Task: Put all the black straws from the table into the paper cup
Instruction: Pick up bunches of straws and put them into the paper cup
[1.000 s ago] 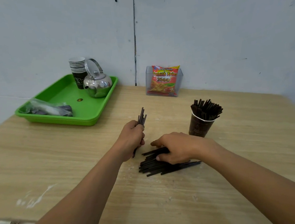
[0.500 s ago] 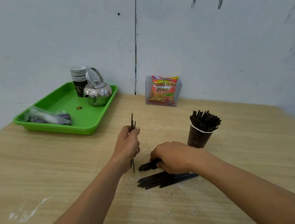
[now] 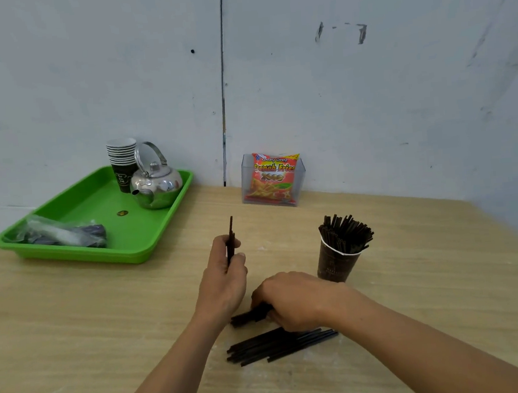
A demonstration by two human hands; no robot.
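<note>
My left hand (image 3: 224, 281) is curled around a few black straws (image 3: 231, 230). It holds them upright, and their tips poke up past my fingers. My right hand (image 3: 292, 303) is at 4 o'clock from it, low on the desk (image 3: 74, 322). Its fingers grip a small bunch of straws (image 3: 249, 317) that sticks out toward 9 o'clock. Just below that hand, at 6 o'clock, a pile of straws (image 3: 280, 345) lies flat on the desk. The paper cup (image 3: 335, 261) stands near my right hand, at 1 o'clock, and it is packed with standing straws (image 3: 345, 229). Far off at 10 o'clock sits a green tray (image 3: 99, 251) with a shiny kettle (image 3: 156, 186), a stack of cups (image 3: 122, 158) and a plastic bag (image 3: 60, 234). At 12 o'clock, by the wall, a clear box (image 3: 301, 189) holds a red snack pack (image 3: 274, 176).
</note>
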